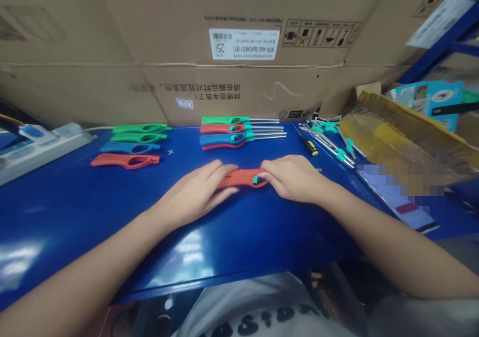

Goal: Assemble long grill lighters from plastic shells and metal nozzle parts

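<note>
We have left hand [199, 186] and right hand [295, 177] clamped on opposite ends of the red lighter [240, 178] over the desk [262, 237], probably fitting its teal trigger [256, 179]; next move likely calls for steady, aligned pressing.

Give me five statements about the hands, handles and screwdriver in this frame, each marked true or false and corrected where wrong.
1. The left hand and right hand hold the same orange-red handle. True.
2. The screwdriver lies beside the power strip. False: it lies beside the loose metal rods, on the right.
3. The handles with rods attached are all green. False: red and blue ones are there too.
4. The four handles at left have no rods attached. True.
5. Cardboard stands behind the blue table. True.
</note>
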`<state>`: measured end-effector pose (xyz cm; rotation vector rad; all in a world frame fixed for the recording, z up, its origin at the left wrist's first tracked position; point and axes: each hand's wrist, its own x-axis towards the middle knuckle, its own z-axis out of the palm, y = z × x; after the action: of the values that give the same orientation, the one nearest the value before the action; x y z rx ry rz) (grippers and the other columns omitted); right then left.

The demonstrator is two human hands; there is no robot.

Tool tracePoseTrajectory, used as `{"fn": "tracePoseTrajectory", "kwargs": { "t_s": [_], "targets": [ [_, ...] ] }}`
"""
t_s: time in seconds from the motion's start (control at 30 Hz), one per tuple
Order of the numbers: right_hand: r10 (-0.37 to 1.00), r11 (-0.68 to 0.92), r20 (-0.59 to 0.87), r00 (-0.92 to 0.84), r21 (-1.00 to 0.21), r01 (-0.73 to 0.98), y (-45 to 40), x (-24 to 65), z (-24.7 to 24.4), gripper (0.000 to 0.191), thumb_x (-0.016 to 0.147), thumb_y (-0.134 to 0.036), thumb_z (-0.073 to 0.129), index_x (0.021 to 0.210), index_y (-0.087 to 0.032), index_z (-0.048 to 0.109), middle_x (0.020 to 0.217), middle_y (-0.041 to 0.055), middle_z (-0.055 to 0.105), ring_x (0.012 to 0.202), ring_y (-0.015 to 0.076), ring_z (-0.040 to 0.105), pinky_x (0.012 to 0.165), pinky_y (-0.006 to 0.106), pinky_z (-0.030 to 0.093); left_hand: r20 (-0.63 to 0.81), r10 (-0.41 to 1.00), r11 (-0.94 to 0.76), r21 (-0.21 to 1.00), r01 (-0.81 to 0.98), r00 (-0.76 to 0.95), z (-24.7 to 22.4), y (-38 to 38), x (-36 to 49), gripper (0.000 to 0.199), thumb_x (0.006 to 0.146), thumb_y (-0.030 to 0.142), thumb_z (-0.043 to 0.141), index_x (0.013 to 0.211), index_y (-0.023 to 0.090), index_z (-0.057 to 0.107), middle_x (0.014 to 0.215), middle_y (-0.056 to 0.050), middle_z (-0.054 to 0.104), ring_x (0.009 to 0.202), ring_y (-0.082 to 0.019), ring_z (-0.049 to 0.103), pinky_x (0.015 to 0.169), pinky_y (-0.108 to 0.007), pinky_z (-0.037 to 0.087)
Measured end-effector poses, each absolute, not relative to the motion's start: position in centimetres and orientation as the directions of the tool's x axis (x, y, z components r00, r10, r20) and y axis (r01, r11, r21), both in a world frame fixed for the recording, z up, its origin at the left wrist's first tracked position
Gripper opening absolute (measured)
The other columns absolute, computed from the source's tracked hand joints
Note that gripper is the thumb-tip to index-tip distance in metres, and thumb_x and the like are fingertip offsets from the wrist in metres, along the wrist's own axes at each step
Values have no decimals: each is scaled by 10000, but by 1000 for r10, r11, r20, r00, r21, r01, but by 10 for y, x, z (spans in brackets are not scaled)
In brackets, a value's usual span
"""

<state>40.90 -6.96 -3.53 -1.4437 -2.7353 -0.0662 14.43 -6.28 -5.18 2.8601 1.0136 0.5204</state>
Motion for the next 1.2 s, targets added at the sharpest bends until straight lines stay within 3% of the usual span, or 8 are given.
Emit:
{"fn": "tracePoseTrajectory", "kwargs": {
  "t_s": [0.1, 0.2, 0.33, 0.43, 0.6, 0.87, 1.03, 1.2],
  "targets": [
    [812, 583, -28, -584, -19, 812, -71, 407, -32, 340, 1051, -364, 359, 929, -179, 617, 798, 63, 715, 709, 211, 640, 621, 309, 275, 300, 583, -799, 42, 600, 755, -53, -61, 143, 465, 1004, 496, 491, 1318, 160, 559, 1071, -100, 676, 889, -257, 669, 756, -370, 538],
    [756, 647, -21, -654, -127, 752, -72, 408, -32, 374, 1067, -363, 317, 924, -182, 611, 832, 54, 707, 733, 195, 634, 646, 300, 313, 324, 520, -832, -19, 555, 790, -53, -60, 141, 394, 1021, 469, 468, 1203, 161, 634, 962, -81, 709, 844, -240, 676, 737, -348, 518],
    [643, 752, 95, -760, -265, 604, -74, 408, -36, 370, 1038, -478, 419, 1156, -182, 607, 1067, 67, 702, 906, 202, 651, 724, 292, 403, 294, 501, -850, -9, 526, 814, -54, -61, 141, 410, 1018, 506, 459, 1122, 176, 679, 819, -59, 706, 720, -209, 669, 662, -310, 488],
    [592, 800, 171, -787, -240, 550, -77, 406, -42, 367, 1033, -427, 454, 1281, -191, 585, 1151, 81, 681, 953, 204, 652, 728, 297, 435, 241, 522, -846, 20, 533, 818, -56, -65, 143, 414, 1034, 498, 419, 1089, 187, 688, 775, -50, 697, 677, -205, 665, 628, -303, 472],
    [569, 821, 265, -778, -223, 525, -81, 403, -47, 286, 1040, -297, 429, 1178, -191, 656, 1098, 66, 718, 941, 188, 666, 740, 295, 453, 186, 543, -839, 68, 540, 819, -59, -71, 147, 424, 1049, 490, 382, 1104, 189, 675, 802, -56, 709, 718, -202, 689, 649, -291, 479],
    [608, 794, 222, -762, -197, 576, -75, 410, -41, 328, 1015, -400, 513, 1222, -191, 657, 1121, 72, 735, 970, 207, 687, 765, 300, 473, 174, 552, -829, 7, 559, 816, -54, -65, 142, 434, 1047, 500, 376, 1130, 196, 675, 770, -55, 700, 678, -200, 677, 615, -282, 463],
    [643, 765, 237, -728, -159, 624, -67, 423, -38, 236, 993, -295, 543, 1118, -174, 702, 980, 65, 752, 856, 200, 690, 734, 301, 463, 174, 565, -818, -7, 575, 806, -49, -60, 136, 465, 1049, 517, 351, 1147, 194, 671, 764, -53, 700, 681, -199, 682, 630, -280, 476],
    [604, 783, 310, -735, -57, 619, -67, 425, -41, 252, 1008, -254, 481, 1042, -168, 715, 874, 66, 749, 747, 185, 657, 709, 305, 430, 141, 605, -796, 73, 601, 784, -47, -60, 135, 436, 1043, 517, 374, 1126, 198, 660, 820, -61, 722, 763, -211, 709, 687, -285, 510]
  ]
}}
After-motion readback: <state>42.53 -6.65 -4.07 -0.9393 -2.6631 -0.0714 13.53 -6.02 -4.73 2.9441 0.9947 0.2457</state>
